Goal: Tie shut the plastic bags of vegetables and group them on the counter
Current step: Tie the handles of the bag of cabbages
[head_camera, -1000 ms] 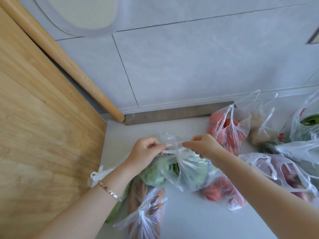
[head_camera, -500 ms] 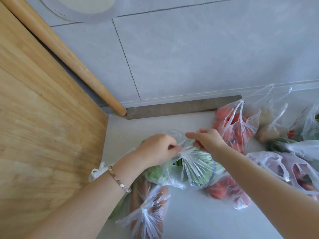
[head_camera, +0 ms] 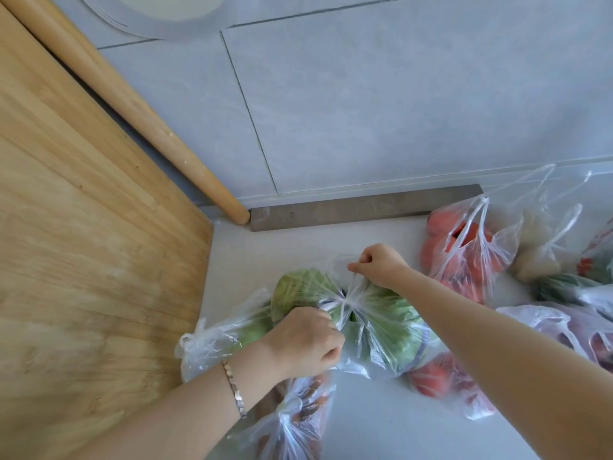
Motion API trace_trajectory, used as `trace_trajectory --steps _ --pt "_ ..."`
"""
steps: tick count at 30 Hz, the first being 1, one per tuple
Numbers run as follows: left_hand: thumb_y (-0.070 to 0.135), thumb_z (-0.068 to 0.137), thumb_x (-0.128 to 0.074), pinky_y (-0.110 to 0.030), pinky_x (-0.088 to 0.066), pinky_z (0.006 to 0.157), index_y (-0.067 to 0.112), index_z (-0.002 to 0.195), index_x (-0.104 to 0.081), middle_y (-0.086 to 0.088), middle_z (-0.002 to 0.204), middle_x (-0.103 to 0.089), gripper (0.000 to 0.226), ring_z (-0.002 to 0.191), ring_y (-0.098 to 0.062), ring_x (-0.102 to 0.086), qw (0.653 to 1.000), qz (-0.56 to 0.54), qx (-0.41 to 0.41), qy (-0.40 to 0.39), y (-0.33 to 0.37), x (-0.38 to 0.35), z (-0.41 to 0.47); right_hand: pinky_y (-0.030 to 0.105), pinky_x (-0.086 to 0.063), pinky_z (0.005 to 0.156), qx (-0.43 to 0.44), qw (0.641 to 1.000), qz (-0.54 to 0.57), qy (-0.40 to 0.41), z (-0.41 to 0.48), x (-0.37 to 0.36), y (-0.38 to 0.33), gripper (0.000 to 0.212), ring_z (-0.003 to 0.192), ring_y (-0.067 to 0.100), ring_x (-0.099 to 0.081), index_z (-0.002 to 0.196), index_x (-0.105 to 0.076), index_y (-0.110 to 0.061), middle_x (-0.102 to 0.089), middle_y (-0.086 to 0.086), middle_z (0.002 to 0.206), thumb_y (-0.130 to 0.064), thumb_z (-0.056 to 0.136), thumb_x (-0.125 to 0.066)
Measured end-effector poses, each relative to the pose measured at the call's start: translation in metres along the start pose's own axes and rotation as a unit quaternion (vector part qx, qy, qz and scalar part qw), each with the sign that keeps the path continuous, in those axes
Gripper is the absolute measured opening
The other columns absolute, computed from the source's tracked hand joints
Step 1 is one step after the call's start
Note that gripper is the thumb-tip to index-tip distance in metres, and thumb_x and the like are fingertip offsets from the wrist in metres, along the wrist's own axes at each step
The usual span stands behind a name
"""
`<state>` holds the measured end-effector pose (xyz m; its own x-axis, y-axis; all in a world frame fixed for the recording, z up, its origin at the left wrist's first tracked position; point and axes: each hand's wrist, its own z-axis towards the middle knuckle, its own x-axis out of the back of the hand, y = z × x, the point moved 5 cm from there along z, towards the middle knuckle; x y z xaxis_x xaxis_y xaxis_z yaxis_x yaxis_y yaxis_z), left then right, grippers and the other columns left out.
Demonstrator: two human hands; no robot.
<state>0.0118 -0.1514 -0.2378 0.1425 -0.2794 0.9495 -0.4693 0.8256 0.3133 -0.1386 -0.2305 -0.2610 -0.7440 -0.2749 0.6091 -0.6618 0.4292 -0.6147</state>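
Observation:
A clear plastic bag of green cabbage [head_camera: 388, 330] lies on the white counter [head_camera: 371, 423] in front of me. Its two handles cross in a knot at the bag's top. My left hand [head_camera: 305, 343] grips one handle on the near side. My right hand [head_camera: 378, 265] pinches the other handle on the far side, and the plastic is stretched tight between them. A tied bag of carrots [head_camera: 295, 423] lies just below my left wrist. A bag of red tomatoes [head_camera: 441, 383] sits under my right forearm.
A large wooden board [head_camera: 83, 260] leans at the left with a rolling pin [head_camera: 142, 117] behind it. More bags lie at the right: an open bag of tomatoes [head_camera: 464, 257], a pale vegetable bag [head_camera: 540, 257] and a purple one [head_camera: 577, 330]. A tiled wall stands behind.
My hands have pulled apart, the left toward me and the right away, drawing the crossed handles tight over the cabbage. The bag has settled lower on the counter.

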Motion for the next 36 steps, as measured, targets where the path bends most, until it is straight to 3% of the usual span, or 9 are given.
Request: trace_trajectory --steps 6,13,17,20,23,25,29,31,36 --pt "0.026 0.083 -0.041 -0.018 -0.024 0.039 0.018 0.059 -0.043 0.008 0.043 -0.030 0.025 0.041 -0.014 -0.034 0.985 -0.029 0.158 0.069 -0.012 0.024 0.012 0.024 -0.029 0.050 -0.063 0.959 0.261 0.094 -0.023 0.034 0.021 0.030 0.050 0.016 -0.032 0.048 -0.048 -0.010 -0.039 0.004 0.052 -0.005 0.073 -0.064" --pt "0.022 0.089 -0.053 -0.027 -0.030 0.052 0.012 0.053 -0.047 -0.001 0.046 -0.041 0.039 0.047 -0.016 -0.038 0.912 -0.218 0.342 0.066 -0.040 0.027 0.003 0.021 -0.026 0.046 -0.067 0.954 0.269 0.118 -0.052 0.031 0.034 0.036 0.046 0.014 -0.027 0.047 -0.037 -0.012 -0.031 0.002 0.047 -0.004 0.074 -0.060" --pt "0.007 0.087 -0.049 -0.023 -0.032 0.049 0.016 0.040 -0.042 0.001 0.040 -0.044 0.049 0.043 -0.009 -0.043 0.655 -0.587 0.451 0.152 -0.045 0.023 0.000 0.023 -0.034 0.055 -0.061 0.903 0.399 0.145 -0.068 0.030 0.027 0.022 0.057 0.014 -0.040 0.059 -0.054 -0.010 -0.048 0.004 0.063 -0.009 0.080 -0.062" --pt "0.006 0.092 -0.041 -0.019 -0.041 0.060 0.013 0.049 -0.037 0.000 0.054 -0.060 0.043 0.078 -0.012 -0.058 0.442 -0.767 0.395 0.246 -0.032 0.030 0.003 0.025 -0.044 0.080 0.008 0.823 0.566 0.054 -0.084 0.020 0.011 0.026 0.084 0.018 -0.059 0.071 -0.064 -0.008 -0.065 0.008 0.083 -0.008 0.089 -0.046" --pt "0.017 0.095 -0.041 -0.029 -0.046 0.079 0.011 0.062 -0.047 -0.006 0.076 -0.067 0.034 0.089 -0.017 -0.062 0.341 -0.837 0.298 0.309 -0.018 0.038 0.014 0.031 -0.046 0.090 0.036 0.695 0.717 -0.020 -0.093 0.010 0.002 0.034 0.084 0.019 -0.067 0.071 -0.065 -0.011 -0.070 0.004 0.071 -0.012 0.093 -0.039" --pt "0.018 0.097 -0.040 -0.030 -0.048 0.075 0.007 0.085 -0.059 -0.001 0.067 -0.060 0.026 0.071 -0.014 -0.058 0.381 -0.805 0.321 0.323 -0.018 0.034 0.021 0.031 -0.050 0.091 0.031 0.670 0.741 -0.009 -0.093 0.006 0.004 0.022 0.077 0.015 -0.067 0.092 -0.062 -0.009 -0.068 0.000 0.067 -0.012 0.094 -0.041" --pt "0.027 0.091 -0.055 -0.029 -0.050 0.076 0.014 0.137 -0.039 0.003 0.096 -0.066 0.051 0.073 -0.011 -0.059 0.737 -0.522 0.379 0.200 -0.020 0.032 0.035 0.025 -0.055 0.078 0.041 0.703 0.709 0.040 -0.091 -0.004 0.008 0.021 0.066 0.010 -0.064 0.105 -0.057 -0.009 -0.066 0.001 0.071 0.001 0.092 -0.044" --pt "0.033 0.085 -0.062 -0.027 -0.048 0.071 0.022 0.143 -0.028 0.006 0.101 -0.063 0.068 0.068 -0.008 -0.053 0.854 -0.389 0.330 0.103 -0.007 0.030 0.045 0.023 -0.056 0.076 0.043 0.754 0.649 0.091 -0.091 -0.005 0.008 0.023 0.066 0.008 -0.065 0.106 -0.059 -0.008 -0.065 0.002 0.078 0.004 0.089 -0.049" --pt "0.014 0.084 -0.065 -0.026 -0.047 0.069 0.017 0.143 -0.032 0.000 0.070 -0.061 0.067 0.056 -0.007 -0.055 0.861 -0.374 0.315 0.140 -0.007 0.034 0.049 0.008 -0.052 0.071 0.049 0.810 0.546 0.208 -0.092 0.008 0.005 0.014 0.074 -0.003 -0.063 0.084 -0.067 -0.005 -0.067 -0.005 0.087 0.007 0.081 -0.061"
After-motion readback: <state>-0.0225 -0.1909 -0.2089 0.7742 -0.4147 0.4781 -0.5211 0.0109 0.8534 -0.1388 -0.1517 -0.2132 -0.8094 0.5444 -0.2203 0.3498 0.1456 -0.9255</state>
